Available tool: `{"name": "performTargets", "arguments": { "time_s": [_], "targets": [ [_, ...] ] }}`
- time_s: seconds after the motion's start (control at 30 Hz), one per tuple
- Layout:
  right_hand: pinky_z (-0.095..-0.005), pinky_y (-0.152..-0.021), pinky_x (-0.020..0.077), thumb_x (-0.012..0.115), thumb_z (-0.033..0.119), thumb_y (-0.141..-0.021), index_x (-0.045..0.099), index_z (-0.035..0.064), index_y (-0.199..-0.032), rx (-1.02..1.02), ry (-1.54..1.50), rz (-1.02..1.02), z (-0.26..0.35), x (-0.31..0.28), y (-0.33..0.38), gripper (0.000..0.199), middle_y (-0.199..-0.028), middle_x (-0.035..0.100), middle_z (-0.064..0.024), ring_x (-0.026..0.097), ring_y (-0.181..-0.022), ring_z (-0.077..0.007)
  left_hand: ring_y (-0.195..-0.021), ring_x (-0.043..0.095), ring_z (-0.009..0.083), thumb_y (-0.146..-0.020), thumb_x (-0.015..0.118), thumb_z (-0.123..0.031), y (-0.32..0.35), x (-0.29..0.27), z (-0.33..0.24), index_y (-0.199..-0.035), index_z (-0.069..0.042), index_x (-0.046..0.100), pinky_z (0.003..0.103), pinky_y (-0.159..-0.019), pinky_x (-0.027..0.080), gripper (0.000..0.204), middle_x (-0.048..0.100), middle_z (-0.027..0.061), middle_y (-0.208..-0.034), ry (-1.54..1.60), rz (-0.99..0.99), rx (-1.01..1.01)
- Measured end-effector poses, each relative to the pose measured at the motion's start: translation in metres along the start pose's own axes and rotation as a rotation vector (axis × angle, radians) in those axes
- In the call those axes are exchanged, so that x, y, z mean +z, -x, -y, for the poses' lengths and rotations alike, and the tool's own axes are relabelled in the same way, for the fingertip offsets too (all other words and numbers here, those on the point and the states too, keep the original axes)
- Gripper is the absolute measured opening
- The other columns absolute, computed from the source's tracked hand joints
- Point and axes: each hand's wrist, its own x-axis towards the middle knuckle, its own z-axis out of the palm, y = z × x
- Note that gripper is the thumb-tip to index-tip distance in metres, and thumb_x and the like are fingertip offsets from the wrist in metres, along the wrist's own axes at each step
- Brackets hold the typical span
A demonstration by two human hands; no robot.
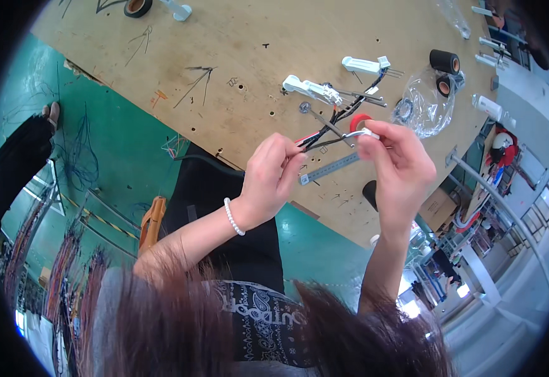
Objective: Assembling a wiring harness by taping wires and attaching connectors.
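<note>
- Left hand (273, 179) pinches the wire bundle (324, 129) just left of the ruler (329, 168).
- Right hand (397, 160) grips a red tape roll (358, 120) at the bundle, above the ruler on the counter (236, 50).

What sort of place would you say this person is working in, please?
Probably a wire-harness assembly workshop. The hands work a wire bundle over a plywood board fitted with white clips; tape rolls lie nearby, and cable bundles hang at left.
</note>
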Motion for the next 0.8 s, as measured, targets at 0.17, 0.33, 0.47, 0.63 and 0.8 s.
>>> {"name": "performTargets", "arguments": {
  "time_s": [0.17,0.33,0.47,0.63,0.8],
  "targets": [
    [-0.022,-0.06,0.0472,0.064,-0.01,-0.082,0.068,-0.0038,-0.095,-0.247,0.15,0.189,0.013,0.017,-0.045,0.015,-0.082,0.064,-0.0066,0.059,-0.065,-0.0099,-0.074,0.05,0.0279,-0.084,0.064,-0.001,-0.013,0.002,0.009,-0.084,0.001,0.05,0.039,-0.063,0.043,0.014,0.049,0.0125,-0.083,-0.05,-0.029,-0.058],
    [-0.0202,-0.061,0.0454,0.064,-0.006,-0.087,0.067,-0.0031,-0.098,-0.222,0.175,0.191,0.012,-0.001,-0.037,0.011,-0.083,0.063,-0.0023,0.057,-0.069,-0.0065,-0.081,0.051,0.0303,-0.082,0.065,-0.003,-0.013,-0.006,0.001,-0.083,-0.001,0.051,0.04,-0.065,0.043,0.014,0.049,0.0117,-0.086,-0.088,-0.002,0.073],
    [-0.0185,-0.063,0.0452,0.065,0.0,-0.091,0.066,-0.0019,-0.102,0.05,0.091,0.086,-0.002,-0.011,-0.009,0.011,-0.086,0.062,0.0007,0.056,-0.073,-0.0041,-0.086,0.051,0.0283,-0.082,0.067,-0.007,-0.019,-0.008,-0.009,-0.081,-0.004,0.054,0.038,-0.068,0.045,0.014,0.05,0.0101,-0.091,-0.103,0.068,0.046],
    [-0.0194,-0.066,0.0473,0.065,-0.001,-0.091,0.065,-0.0022,-0.102,0.117,0.067,0.023,-0.011,-0.018,-0.003,0.011,-0.087,0.062,0.0,0.058,-0.077,-0.0054,-0.088,0.051,0.0269,-0.082,0.068,-0.009,-0.021,-0.008,-0.011,-0.079,-0.004,0.054,0.038,-0.071,0.045,0.015,0.05,0.01,-0.093,-0.101,0.137,0.023],
    [-0.0242,-0.066,0.0508,0.066,-0.008,-0.083,0.067,-0.0022,-0.094,-0.448,0.311,0.218,0.005,0.016,-0.048,0.012,-0.085,0.066,-0.0057,0.064,-0.073,-0.0127,-0.087,0.048,0.0245,-0.085,0.065,-0.01,-0.022,0.003,-0.01,-0.079,-0.001,0.05,0.034,-0.073,0.043,0.018,0.047,0.0099,-0.093,-0.06,0.081,-0.112]
  ]
}}
